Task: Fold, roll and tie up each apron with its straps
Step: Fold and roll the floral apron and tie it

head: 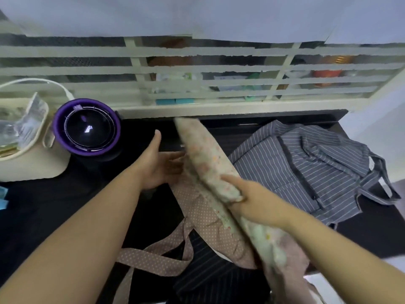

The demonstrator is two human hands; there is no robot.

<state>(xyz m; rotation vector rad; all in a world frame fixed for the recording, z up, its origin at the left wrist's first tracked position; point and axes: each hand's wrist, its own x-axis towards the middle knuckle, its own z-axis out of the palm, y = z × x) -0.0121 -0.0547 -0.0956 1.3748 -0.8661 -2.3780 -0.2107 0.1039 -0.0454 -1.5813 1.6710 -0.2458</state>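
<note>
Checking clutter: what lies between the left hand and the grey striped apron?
In the head view, the rolled floral apron, gripped by the right hand, slants between the left hand and the grey striped apron.

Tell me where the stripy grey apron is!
In the head view, the grey striped apron lies crumpled on the right side of the dark table, just right of the floral apron the right hand grips.

Head-worn view, steeply downward, close
</note>
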